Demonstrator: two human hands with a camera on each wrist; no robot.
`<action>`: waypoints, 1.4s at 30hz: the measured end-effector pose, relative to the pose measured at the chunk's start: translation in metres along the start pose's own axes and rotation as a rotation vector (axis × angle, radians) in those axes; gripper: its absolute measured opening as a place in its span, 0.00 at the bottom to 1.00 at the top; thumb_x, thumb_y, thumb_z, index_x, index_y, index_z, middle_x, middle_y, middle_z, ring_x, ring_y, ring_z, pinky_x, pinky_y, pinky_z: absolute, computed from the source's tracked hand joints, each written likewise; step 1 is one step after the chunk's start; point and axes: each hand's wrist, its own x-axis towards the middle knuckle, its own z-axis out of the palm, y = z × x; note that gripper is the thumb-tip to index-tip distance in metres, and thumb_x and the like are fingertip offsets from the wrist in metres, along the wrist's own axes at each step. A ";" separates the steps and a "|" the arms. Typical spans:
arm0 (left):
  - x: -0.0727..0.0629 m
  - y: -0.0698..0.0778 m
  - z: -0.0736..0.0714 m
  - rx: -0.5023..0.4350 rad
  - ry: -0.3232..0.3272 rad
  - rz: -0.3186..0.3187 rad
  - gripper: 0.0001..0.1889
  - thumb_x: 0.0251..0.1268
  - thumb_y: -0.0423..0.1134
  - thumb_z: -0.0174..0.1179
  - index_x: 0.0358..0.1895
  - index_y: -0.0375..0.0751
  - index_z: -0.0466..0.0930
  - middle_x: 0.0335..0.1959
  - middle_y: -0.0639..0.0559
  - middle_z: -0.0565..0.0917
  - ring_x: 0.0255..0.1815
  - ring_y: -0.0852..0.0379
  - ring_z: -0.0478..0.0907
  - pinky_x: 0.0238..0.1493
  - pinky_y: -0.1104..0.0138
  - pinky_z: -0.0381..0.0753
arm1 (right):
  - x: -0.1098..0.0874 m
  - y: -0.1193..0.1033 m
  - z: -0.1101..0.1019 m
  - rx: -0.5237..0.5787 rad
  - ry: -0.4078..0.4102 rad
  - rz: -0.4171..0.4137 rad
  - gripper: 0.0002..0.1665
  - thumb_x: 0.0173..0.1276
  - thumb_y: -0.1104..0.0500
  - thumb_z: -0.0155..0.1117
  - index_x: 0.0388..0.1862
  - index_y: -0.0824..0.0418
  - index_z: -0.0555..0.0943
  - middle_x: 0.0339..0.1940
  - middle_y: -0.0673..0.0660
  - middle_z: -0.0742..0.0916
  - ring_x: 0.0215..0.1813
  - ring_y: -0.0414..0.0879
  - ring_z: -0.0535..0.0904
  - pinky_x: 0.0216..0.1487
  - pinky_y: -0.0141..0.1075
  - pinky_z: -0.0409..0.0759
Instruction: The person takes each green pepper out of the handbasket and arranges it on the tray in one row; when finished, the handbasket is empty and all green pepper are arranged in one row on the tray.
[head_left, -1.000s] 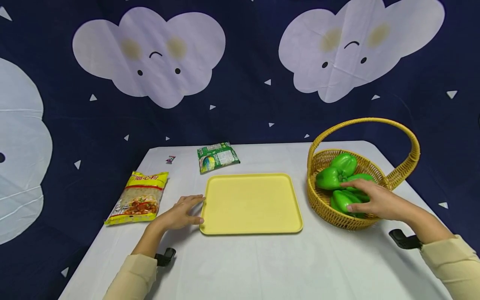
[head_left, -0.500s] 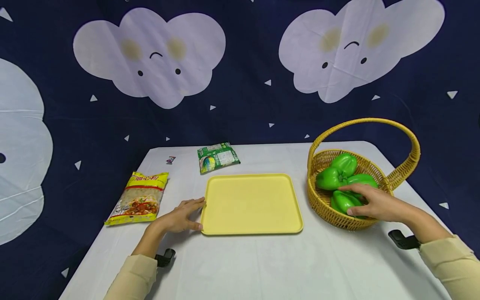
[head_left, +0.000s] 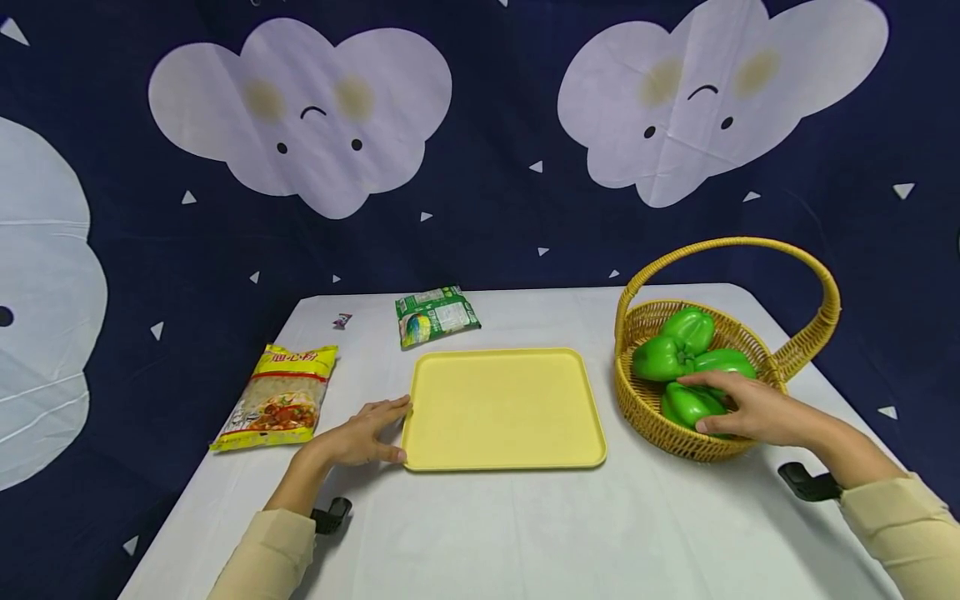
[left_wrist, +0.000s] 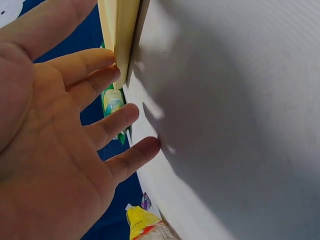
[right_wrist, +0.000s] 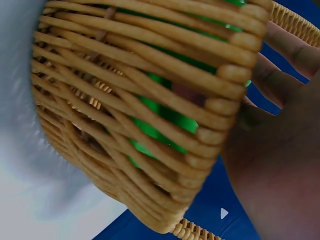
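Observation:
In the head view, my left hand (head_left: 360,435) rests at the left edge of a yellow tray (head_left: 504,408), fingertips and thumb right at its rim. The left wrist view shows that hand's fingers (left_wrist: 107,131) spread and nearly straight beside the tray's side (left_wrist: 117,40). On the right, my right hand (head_left: 757,408) reaches into a wicker basket (head_left: 651,427) and grips the nearest green bell pepper (head_left: 686,403) between thumb and fingers. Several other green bell peppers (head_left: 660,358) lie behind it. From the right wrist, the basket's woven wall (right_wrist: 125,100) hides most of the grip.
A yellow bag of noodles (head_left: 281,400) lies at the left table edge. Behind the tray is a green packet (head_left: 435,315), with a small wrapped candy (head_left: 342,321) to its left. The basket's tall handle (head_left: 738,242) arches above the peppers.
My right hand's fingers have settled lower and drawn in around the nearest bell pepper. My left hand has shifted slightly against the tray's edge. The tray and bags stay put.

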 end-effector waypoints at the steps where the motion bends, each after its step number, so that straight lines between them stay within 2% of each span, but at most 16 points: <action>1: 0.000 0.000 0.000 0.005 -0.001 0.002 0.45 0.52 0.48 0.68 0.72 0.37 0.58 0.75 0.41 0.54 0.74 0.36 0.47 0.70 0.39 0.49 | 0.000 0.001 0.001 0.000 -0.001 -0.004 0.35 0.57 0.46 0.69 0.63 0.56 0.73 0.61 0.60 0.78 0.57 0.31 0.67 0.49 0.28 0.73; 8: 0.000 0.002 0.001 0.007 0.001 -0.003 0.44 0.52 0.48 0.68 0.71 0.37 0.58 0.75 0.41 0.55 0.74 0.36 0.47 0.70 0.40 0.49 | 0.001 0.003 0.004 -0.030 -0.004 0.033 0.34 0.58 0.44 0.68 0.62 0.52 0.74 0.59 0.58 0.79 0.57 0.43 0.70 0.50 0.30 0.73; 11: 0.000 0.002 0.001 -0.001 0.001 -0.007 0.45 0.52 0.48 0.69 0.72 0.38 0.58 0.76 0.42 0.55 0.75 0.36 0.47 0.70 0.40 0.48 | 0.000 0.003 0.004 -0.038 -0.008 0.009 0.33 0.59 0.45 0.68 0.62 0.53 0.74 0.59 0.59 0.79 0.58 0.49 0.71 0.50 0.30 0.73; 17: 0.000 0.001 0.001 0.006 0.005 0.001 0.44 0.52 0.48 0.68 0.71 0.37 0.58 0.75 0.41 0.55 0.75 0.35 0.47 0.70 0.39 0.48 | 0.001 0.003 0.002 -0.035 -0.024 -0.033 0.33 0.59 0.50 0.69 0.63 0.54 0.73 0.59 0.59 0.79 0.58 0.54 0.72 0.48 0.31 0.74; 21: 0.000 0.000 0.001 0.013 0.011 0.002 0.45 0.52 0.49 0.68 0.72 0.37 0.57 0.75 0.41 0.55 0.74 0.35 0.47 0.70 0.39 0.48 | 0.003 0.003 0.001 -0.026 -0.050 -0.025 0.35 0.58 0.52 0.69 0.64 0.55 0.71 0.60 0.59 0.78 0.58 0.53 0.71 0.48 0.30 0.74; 28: 0.001 -0.001 0.001 0.020 0.008 -0.001 0.45 0.53 0.50 0.68 0.72 0.38 0.57 0.76 0.42 0.54 0.74 0.35 0.47 0.68 0.36 0.48 | 0.004 0.005 0.002 0.013 -0.087 0.005 0.38 0.58 0.52 0.69 0.67 0.56 0.68 0.62 0.61 0.76 0.55 0.38 0.70 0.47 0.26 0.72; 31: 0.001 -0.001 0.001 0.029 0.005 -0.004 0.45 0.53 0.50 0.67 0.72 0.39 0.57 0.76 0.43 0.54 0.75 0.35 0.47 0.68 0.35 0.48 | 0.005 0.006 0.002 0.026 -0.101 0.013 0.39 0.59 0.52 0.69 0.68 0.56 0.66 0.63 0.62 0.74 0.55 0.36 0.68 0.47 0.25 0.71; 36: 0.000 0.000 0.001 0.025 0.008 -0.005 0.45 0.53 0.50 0.68 0.72 0.38 0.57 0.76 0.42 0.54 0.74 0.35 0.47 0.69 0.37 0.48 | 0.007 0.009 0.005 0.000 -0.085 0.005 0.43 0.57 0.52 0.70 0.69 0.57 0.64 0.62 0.62 0.75 0.55 0.39 0.69 0.47 0.27 0.72; 42: 0.000 -0.001 0.001 0.028 0.006 0.004 0.44 0.53 0.50 0.67 0.72 0.38 0.57 0.76 0.42 0.54 0.75 0.35 0.46 0.69 0.36 0.47 | 0.010 0.010 0.010 -0.033 -0.090 -0.001 0.46 0.54 0.57 0.71 0.71 0.59 0.61 0.62 0.63 0.73 0.56 0.50 0.71 0.48 0.30 0.73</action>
